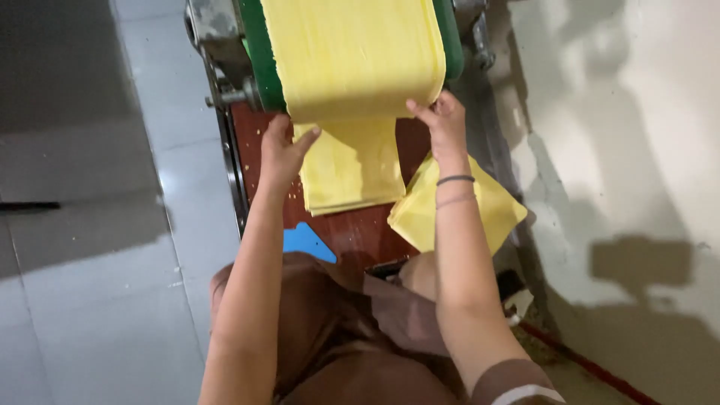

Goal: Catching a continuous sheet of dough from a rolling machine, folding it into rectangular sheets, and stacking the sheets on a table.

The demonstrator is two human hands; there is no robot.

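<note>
I look down and see a wide yellow sheet (352,56) coming off a green roller (262,60) on a metal machine (214,34). The sheet looks like soft dough, thin and floppy. It hangs over the front edge of the roller and bends down toward the dark red tabletop (360,232).

My left hand (281,154) is at the left bottom corner of the hanging sheet. Its fingers are spread loose, and the thumb touches the dough. I cannot tell if it has pinched the edge yet. My right hand (442,124) is at the right bottom corner, with the fingers curled on the edge, so it seems to be gripping the sheet there.

Under the sheet lies a folded stack (352,169) of the same yellow dough. A second yellow pile (495,206) sits to the right, under my right arm. A blue scrap (307,241) lies near my lap.

I think this dough is light but weak. It may stretch or tear if I pull hard, and it may stick to itself. The best place to hold it looks like the two bottom corners, with a soft pinch on both sides at once, so it stays flat.
</note>
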